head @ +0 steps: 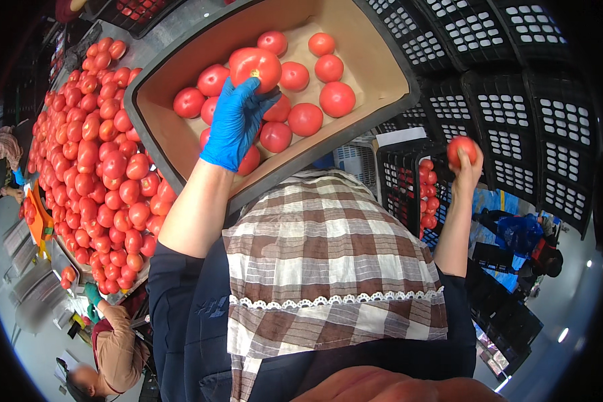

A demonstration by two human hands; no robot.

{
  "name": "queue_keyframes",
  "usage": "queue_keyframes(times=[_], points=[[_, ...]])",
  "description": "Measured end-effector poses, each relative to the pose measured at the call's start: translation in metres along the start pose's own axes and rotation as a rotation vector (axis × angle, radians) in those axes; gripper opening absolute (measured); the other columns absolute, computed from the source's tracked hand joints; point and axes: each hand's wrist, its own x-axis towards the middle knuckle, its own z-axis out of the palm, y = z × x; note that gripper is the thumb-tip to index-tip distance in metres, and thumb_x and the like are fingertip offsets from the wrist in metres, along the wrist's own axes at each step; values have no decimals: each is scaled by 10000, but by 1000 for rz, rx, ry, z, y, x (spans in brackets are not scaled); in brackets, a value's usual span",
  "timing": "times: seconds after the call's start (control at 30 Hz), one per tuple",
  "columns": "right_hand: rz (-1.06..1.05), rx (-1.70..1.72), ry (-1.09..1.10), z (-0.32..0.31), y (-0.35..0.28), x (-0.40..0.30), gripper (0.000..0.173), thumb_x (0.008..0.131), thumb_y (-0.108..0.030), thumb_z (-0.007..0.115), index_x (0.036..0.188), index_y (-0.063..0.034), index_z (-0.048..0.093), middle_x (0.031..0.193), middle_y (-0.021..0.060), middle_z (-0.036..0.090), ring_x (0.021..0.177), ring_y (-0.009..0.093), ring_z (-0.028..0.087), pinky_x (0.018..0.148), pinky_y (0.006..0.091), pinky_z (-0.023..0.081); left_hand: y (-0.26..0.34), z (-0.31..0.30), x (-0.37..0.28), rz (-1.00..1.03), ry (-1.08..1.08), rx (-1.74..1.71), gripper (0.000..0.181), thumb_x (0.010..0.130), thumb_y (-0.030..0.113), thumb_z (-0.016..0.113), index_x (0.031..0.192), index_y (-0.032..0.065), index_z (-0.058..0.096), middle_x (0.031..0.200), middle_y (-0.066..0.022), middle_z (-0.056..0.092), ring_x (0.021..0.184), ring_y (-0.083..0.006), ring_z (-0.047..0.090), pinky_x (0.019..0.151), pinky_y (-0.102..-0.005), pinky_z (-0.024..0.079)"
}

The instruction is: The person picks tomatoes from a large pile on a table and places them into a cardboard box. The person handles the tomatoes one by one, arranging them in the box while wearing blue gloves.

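Note:
My left hand (243, 118), in a blue disposable glove, grips a large red tomato (254, 65) with its stem scar facing me. It is over a black crate lined with brown paper (377, 55), where several tomatoes (305, 119) lie apart or touching on the lining. My bare right hand (470, 163) is out to the right, fingers round another red tomato (460, 151). That hand is above and beside a smaller black crate (402, 186) holding several tomatoes (428, 201). Part of the lined crate's inside is hidden behind my left hand and forearm.
A big heap of tomatoes (105, 166) fills the left side. Stacked black perforated crates (502, 105) wall the right. Co-workers are at the far left (2, 156), lower left (115, 346) and right (527, 238). Another tomato crate (135, 15) stands at the top.

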Motion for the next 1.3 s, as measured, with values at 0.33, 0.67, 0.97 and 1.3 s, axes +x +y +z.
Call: queue_keyframes(times=[0.33,0.67,0.97,1.3], points=[[-461,-249,-24,55,-28,6,541,901,-94,707,1413,-56,536,1326,179,608,1162,251,629,970,362,510,8,-5,-9,31,-5,300,518,930,227,716,1384,104,497,1262,-63,620,1052,-186,645,819,-335,549],[-1091,-1066,-1105,345,-141,-45,621,803,-272,754,1375,-156,540,1323,139,578,1129,364,626,939,453,526,20,12,-15,221,-41,359,774,824,116,830,1470,59,408,1377,-106,542,1257,-208,554,1052,-357,492],[-807,-827,-1294,362,-131,-28,657,801,-336,737,1357,-87,490,1226,186,624,1056,296,653,850,434,538,30,8,-18,242,11,296,698,866,165,789,1455,69,427,1374,-121,518,1246,-226,550,1036,-368,501],[399,70,-1438,323,-183,-66,658,1027,-620,342,1069,-47,661,711,97,662,440,147,496,449,261,431,36,8,-19,-141,-25,104,513,1011,337,588,1437,67,497,1390,-85,536,1268,-190,530,1068,-364,457]])
